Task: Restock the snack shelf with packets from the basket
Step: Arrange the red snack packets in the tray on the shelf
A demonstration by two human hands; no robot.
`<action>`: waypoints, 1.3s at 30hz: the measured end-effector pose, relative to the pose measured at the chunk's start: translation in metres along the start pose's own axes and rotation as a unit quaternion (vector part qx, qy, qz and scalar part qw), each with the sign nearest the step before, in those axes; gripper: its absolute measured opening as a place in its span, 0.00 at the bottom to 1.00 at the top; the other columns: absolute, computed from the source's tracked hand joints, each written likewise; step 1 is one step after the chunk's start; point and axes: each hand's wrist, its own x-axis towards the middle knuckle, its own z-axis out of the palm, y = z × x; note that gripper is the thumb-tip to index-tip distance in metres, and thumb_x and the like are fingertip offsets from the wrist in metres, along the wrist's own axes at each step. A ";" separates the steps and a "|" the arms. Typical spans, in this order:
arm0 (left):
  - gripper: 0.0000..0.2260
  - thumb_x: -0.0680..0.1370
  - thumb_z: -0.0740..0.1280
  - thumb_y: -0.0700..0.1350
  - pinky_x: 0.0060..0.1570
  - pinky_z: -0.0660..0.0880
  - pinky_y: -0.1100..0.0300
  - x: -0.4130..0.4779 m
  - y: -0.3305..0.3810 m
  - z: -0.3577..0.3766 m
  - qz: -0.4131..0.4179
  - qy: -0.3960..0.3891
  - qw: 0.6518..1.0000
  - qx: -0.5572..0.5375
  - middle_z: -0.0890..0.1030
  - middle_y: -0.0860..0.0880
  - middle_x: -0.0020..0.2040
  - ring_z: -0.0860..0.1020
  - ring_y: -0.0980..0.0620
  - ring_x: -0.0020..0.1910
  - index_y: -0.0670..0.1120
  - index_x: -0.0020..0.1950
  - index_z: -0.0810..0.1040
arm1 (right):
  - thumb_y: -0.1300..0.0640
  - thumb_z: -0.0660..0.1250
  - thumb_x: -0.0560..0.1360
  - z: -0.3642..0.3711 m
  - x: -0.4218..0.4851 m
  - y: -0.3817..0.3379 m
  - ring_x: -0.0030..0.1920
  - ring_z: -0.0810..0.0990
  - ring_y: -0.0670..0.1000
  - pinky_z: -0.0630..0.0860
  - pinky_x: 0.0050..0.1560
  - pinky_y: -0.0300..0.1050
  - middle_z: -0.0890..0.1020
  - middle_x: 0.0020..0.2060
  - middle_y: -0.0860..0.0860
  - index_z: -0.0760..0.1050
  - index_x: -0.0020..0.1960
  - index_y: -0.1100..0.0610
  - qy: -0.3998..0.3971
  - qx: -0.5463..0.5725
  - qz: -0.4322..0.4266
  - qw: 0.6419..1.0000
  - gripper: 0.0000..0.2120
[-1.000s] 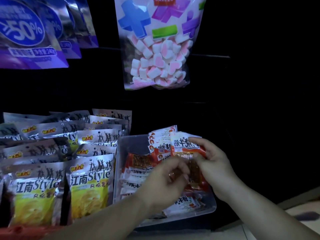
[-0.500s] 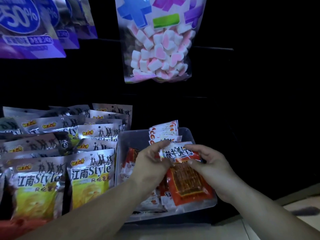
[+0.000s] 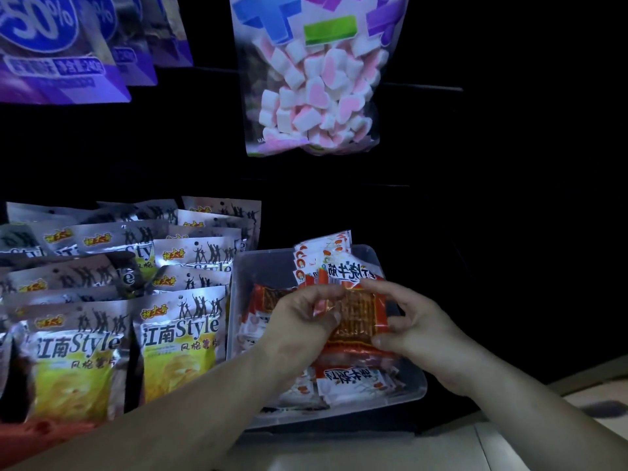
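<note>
Dim, foreground-lit, black background, soft blur

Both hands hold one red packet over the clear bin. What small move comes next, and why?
Probably stand the red packet against the upright packets at the back of the clear bin. The left hand and right hand grip its sides, and it hangs before that row.

head view | looks forward-down | close over clear bin (image 3: 401,397)
</note>
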 end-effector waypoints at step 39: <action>0.10 0.78 0.70 0.32 0.44 0.83 0.61 0.008 -0.007 -0.012 -0.035 0.018 0.999 0.033 0.86 0.46 0.50 0.86 0.48 0.48 0.46 0.54 0.82 | 0.58 0.71 0.78 0.008 0.046 -0.004 0.30 0.77 0.55 0.75 0.31 0.54 0.78 0.31 0.51 0.76 0.43 0.49 0.187 -0.288 -0.175 0.923 0.07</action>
